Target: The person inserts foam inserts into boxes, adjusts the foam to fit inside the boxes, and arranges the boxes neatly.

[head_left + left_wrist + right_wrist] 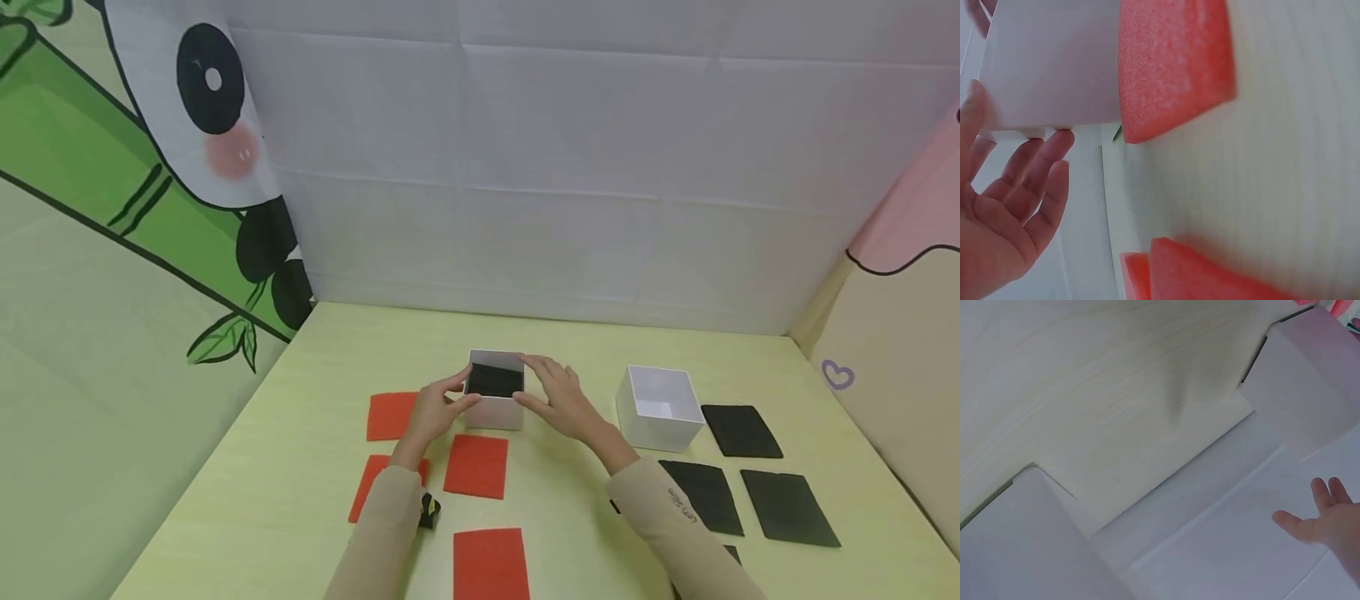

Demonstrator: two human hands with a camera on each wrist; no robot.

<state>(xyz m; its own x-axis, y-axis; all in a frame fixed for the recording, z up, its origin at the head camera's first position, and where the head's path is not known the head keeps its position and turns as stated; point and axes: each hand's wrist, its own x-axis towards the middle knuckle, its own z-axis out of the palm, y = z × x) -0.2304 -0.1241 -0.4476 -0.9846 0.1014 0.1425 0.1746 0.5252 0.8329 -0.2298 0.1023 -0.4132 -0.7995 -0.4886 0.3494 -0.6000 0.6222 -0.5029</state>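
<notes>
A white box point(493, 412), open at the top, stands near the middle of the table with a black square sheet point(495, 381) inside it. At its left side is my left hand point(435, 408), fingertips at the rim and thumb near the front corner. The left wrist view shows the fingers of this left hand point(1016, 200) loosely bent at the box edge. My right hand point(558, 400) is at the box's right side, fingers spread and thumb near the front right corner. In the right wrist view, its fingers point(1294, 525) stretch out beside the box point(1310, 375), holding nothing.
A second white box point(660, 417) stands to the right. Several black squares point(791, 507) lie around it, some partly under my right sleeve. Several red foam-like squares point(476, 467) lie left and in front. A small black-and-yellow item point(430, 511) shows beside my left sleeve.
</notes>
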